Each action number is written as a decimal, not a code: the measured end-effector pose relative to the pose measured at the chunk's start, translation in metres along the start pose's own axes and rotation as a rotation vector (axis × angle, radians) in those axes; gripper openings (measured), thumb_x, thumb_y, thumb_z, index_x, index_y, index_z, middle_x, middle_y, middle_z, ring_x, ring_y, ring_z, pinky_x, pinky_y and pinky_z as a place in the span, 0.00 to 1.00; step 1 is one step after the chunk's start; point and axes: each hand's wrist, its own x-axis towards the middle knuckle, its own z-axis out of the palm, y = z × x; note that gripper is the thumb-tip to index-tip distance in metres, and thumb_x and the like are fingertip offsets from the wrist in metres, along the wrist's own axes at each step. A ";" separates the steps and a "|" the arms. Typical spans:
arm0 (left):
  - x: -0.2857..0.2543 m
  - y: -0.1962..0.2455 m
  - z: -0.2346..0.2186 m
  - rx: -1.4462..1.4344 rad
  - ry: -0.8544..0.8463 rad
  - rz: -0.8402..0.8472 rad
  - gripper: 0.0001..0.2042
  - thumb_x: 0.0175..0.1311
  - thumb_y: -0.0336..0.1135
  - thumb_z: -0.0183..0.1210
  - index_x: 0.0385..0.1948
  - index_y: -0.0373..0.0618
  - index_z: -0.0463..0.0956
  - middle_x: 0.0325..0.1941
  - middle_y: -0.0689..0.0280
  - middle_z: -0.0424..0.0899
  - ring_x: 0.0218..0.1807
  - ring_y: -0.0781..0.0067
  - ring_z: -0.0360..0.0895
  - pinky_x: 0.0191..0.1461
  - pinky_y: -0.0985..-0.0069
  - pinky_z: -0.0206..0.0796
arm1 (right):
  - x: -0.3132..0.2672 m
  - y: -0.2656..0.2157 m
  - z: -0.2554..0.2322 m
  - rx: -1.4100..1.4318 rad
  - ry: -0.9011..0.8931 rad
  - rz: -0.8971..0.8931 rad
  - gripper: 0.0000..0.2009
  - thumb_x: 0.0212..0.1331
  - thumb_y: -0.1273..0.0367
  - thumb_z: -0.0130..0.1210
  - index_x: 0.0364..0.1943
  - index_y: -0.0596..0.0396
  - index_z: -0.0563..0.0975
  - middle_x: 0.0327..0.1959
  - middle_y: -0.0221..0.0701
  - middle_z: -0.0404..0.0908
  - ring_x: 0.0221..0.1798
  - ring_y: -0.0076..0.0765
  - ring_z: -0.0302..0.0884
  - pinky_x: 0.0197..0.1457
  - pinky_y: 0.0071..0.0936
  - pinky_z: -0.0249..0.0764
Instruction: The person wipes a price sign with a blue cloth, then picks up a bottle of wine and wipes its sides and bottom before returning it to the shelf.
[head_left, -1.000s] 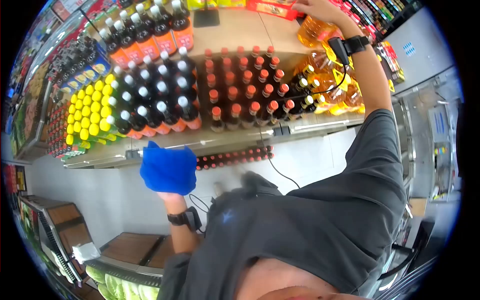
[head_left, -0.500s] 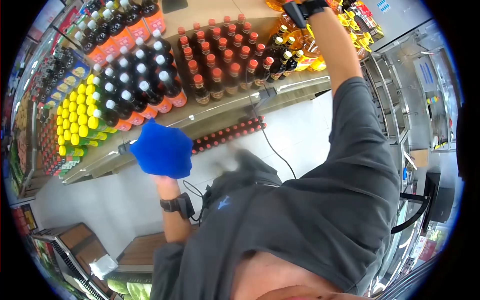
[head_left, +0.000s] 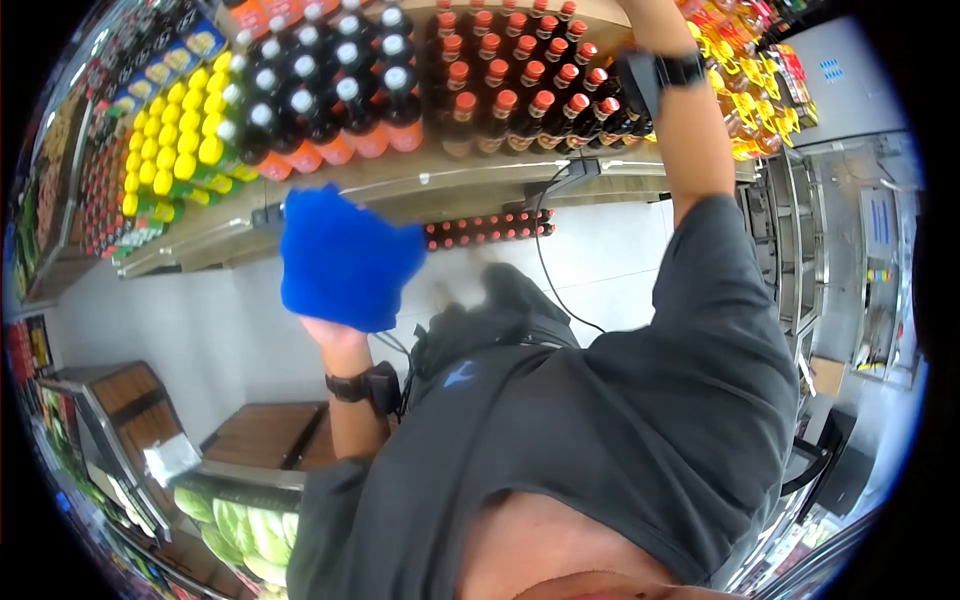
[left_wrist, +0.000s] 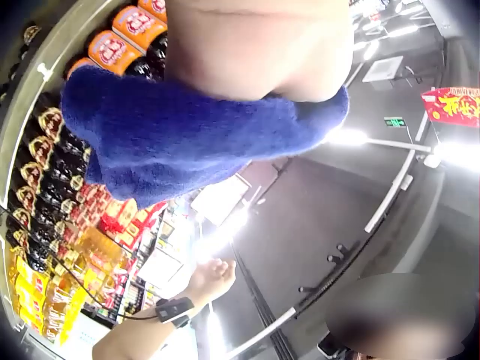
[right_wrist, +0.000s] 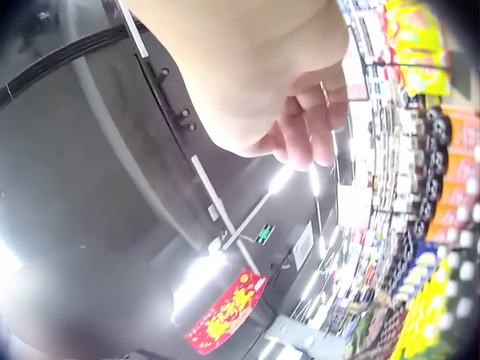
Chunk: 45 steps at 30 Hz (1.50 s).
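Note:
A bunched blue towel (head_left: 345, 260) covers the fingers of my left hand (head_left: 335, 331), which holds it up in front of the shelf edge. In the left wrist view the plush blue cloth (left_wrist: 180, 135) wraps past the heel of that hand. My right arm reaches over the display; its hand is past the top edge of the head view. In the right wrist view the right hand (right_wrist: 300, 112) hangs in the air, fingers loosely curled around nothing. Red-capped dark bottles (head_left: 525, 85) stand in rows beside the right forearm.
White-capped dark bottles (head_left: 345, 95) with orange labels and yellow-capped bottles (head_left: 180, 130) fill the shelf leftward. Oil bottles (head_left: 745, 105) stand at right. A black cable (head_left: 545, 230) hangs near the shelf. Behind are leafy vegetables (head_left: 245, 535) and brown crates (head_left: 265, 435).
My right hand has left the red packet by the oil bottles and passed out of the head view at the top. The left hand keeps the towel, and the head view has shifted.

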 end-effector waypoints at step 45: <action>-0.046 -0.367 0.012 0.270 0.017 -0.199 0.30 0.69 0.54 0.41 0.65 0.42 0.58 0.66 0.54 0.66 0.67 0.53 0.63 0.70 0.56 0.54 | -0.470 0.102 -0.198 0.721 -0.293 0.820 0.27 0.68 0.49 0.44 0.58 0.58 0.70 0.54 0.35 0.75 0.55 0.31 0.73 0.58 0.32 0.69</action>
